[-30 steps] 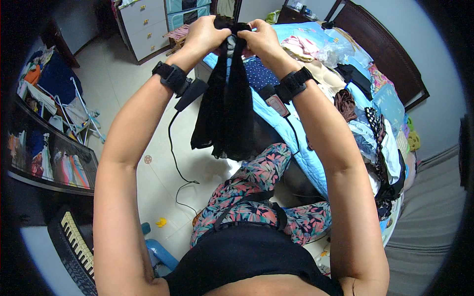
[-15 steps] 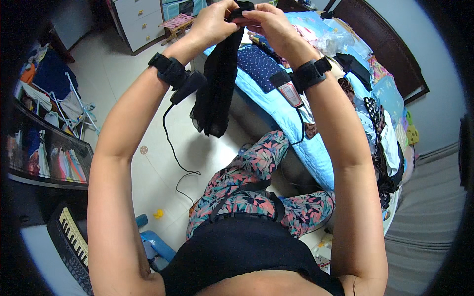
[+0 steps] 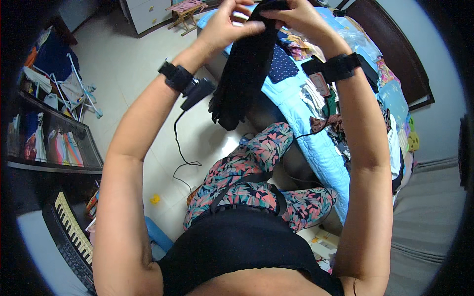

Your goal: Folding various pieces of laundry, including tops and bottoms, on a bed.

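A long black cloth garment hangs from the top of the view, over the floor by the bed. Its exact kind I cannot make out; the folded top runs past the picture's edge. My right hand grips that top part, thumb pressed on the fabric. Beside it, my left hand has its fingers apart, with the thumb reaching across the cloth. Black straps carrying small devices sit on both wrists, and cables hang from them.
A bed with a light blue quilt stands to the right, heaped with clothes, among them a dotted navy cloth. A folding stool, a white drying rack and a keyboard are farther left. A yellow object lies on the floor.
Both hands and the black garment have shifted right. The garment hangs wider and bunched, and my left fingers have spread from their earlier hold at its top.
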